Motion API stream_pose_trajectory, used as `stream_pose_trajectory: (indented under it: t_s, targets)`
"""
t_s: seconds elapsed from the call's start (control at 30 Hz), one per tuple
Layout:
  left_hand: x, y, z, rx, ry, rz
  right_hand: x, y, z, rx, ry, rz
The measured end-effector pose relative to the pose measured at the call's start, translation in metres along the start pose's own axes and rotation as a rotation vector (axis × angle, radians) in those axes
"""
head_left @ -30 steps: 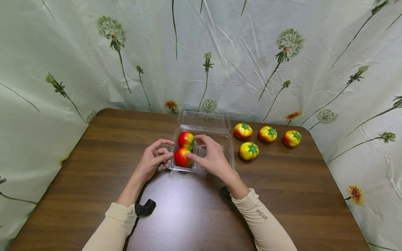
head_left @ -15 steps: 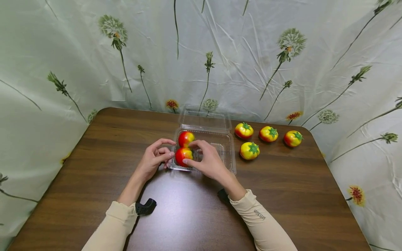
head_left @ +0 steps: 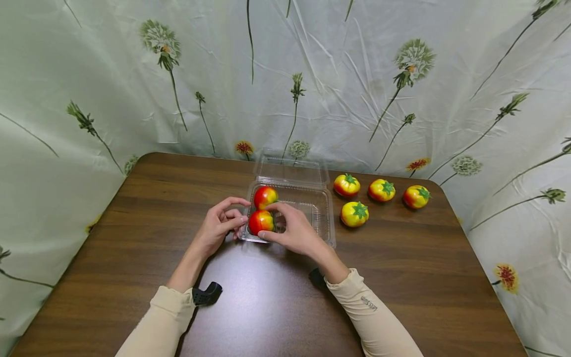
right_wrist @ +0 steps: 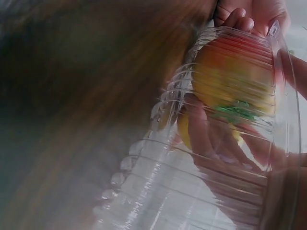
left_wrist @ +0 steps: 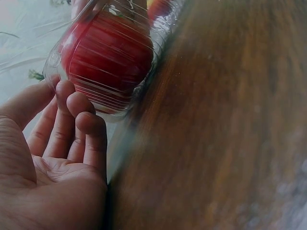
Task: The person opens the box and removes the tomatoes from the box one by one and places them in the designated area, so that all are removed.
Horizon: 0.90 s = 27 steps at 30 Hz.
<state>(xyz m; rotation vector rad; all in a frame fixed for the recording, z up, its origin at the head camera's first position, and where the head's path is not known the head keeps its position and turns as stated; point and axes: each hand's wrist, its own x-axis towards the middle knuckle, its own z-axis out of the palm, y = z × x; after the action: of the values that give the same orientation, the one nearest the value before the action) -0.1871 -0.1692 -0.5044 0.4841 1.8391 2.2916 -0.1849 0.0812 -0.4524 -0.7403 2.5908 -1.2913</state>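
Two red-and-yellow tomatoes sit one behind the other in the left part of a clear plastic clamshell container (head_left: 323,210), whose lid (head_left: 292,172) stands open at the back. My right hand (head_left: 298,230) reaches in from the right and holds the near tomato (head_left: 260,222), thumb at its front and fingers at its far side. Just behind that is the far tomato (head_left: 265,197). At the container's left wall, my left hand (head_left: 216,226) pinches the rim between thumb and fingertips. Through the ribbed wall in the right wrist view, my fingers surround the tomato's green-leaved end (right_wrist: 235,111).
Several more yellow-and-red tomatoes lie right of the container, among them a nearest one (head_left: 354,214) and a rightmost one (head_left: 416,197). They rest on a brown wooden table (head_left: 401,267). A flower-printed curtain (head_left: 214,64) hangs behind the table's back edge.
My right hand's fingers have shifted from the far tomato toward me, and its thumb now sits lower on the near tomato's front. My left hand stays at the container's left side.
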Motion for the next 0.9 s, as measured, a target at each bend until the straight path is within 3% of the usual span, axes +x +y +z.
stream_pose_trajectory:
  t_s: [0.7, 0.9]
  targets:
    - [0.0006, -0.0013, 0.0001, 0.002, 0.006, -0.012, -0.0016, 0.0004, -0.0013, 0.002, 0.066, -0.03]
    - [0.0002, 0.0, 0.001, 0.003, 0.017, -0.013, -0.0019, -0.0025, -0.0042, -0.046, 0.094, -0.044]
